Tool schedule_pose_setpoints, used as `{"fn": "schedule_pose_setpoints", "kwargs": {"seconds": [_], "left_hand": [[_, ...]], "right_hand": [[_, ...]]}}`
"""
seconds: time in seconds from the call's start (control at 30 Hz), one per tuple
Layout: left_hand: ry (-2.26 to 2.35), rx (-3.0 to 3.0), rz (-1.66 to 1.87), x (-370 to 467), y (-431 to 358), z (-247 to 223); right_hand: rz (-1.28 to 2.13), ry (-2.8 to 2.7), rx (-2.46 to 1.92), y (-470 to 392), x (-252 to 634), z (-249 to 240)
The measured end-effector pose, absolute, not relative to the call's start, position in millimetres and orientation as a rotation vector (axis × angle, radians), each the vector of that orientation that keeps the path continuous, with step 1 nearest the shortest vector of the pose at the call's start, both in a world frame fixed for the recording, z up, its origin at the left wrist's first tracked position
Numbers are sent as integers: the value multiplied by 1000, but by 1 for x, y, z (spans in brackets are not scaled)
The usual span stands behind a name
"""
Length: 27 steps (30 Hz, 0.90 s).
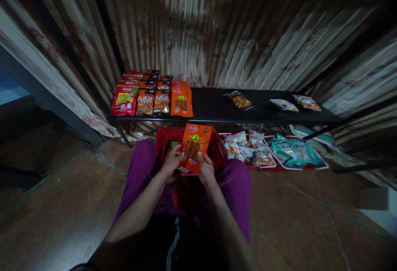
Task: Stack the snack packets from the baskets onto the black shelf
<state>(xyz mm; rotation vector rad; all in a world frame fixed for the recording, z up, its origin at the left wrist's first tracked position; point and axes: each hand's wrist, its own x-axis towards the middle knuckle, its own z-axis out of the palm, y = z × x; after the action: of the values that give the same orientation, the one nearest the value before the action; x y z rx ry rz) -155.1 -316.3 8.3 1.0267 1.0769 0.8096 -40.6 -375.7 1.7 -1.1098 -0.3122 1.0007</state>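
Note:
An orange snack packet [196,143] with a clear window is held upright above the red basket [219,151] between my knees. My right hand [206,168] grips its lower right edge, thumb on the front. My left hand [172,159] is closed on its left edge, fingers against the side. Something green shows inside the basket behind my left hand; the packet and hands hide most of the contents. Just beyond, a row of similar orange packets [181,101] stands at the front edge of the black shelf [207,101].
Left on the shelf stand red packets [125,101] and black-and-orange packets [153,101]. A brown packet [240,101] and two small packets [284,105] lie farther right. On the floor, red baskets hold white packets [262,155] and green packets [297,151]. A pleated curtain [186,27] hangs behind.

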Motion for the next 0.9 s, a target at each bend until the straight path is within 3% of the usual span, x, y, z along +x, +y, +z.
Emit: {"fn": "schedule_pose_setpoints", "kwargs": {"seconds": [0.5,0.9], "left_hand": [[918,701,781,-159,-309,-19],[988,741,961,-143,-275,-3]], "right_hand": [[1163,-208,-1218,-377,-24,-2],[1158,-445,-1140,-345,-11,9]]}}
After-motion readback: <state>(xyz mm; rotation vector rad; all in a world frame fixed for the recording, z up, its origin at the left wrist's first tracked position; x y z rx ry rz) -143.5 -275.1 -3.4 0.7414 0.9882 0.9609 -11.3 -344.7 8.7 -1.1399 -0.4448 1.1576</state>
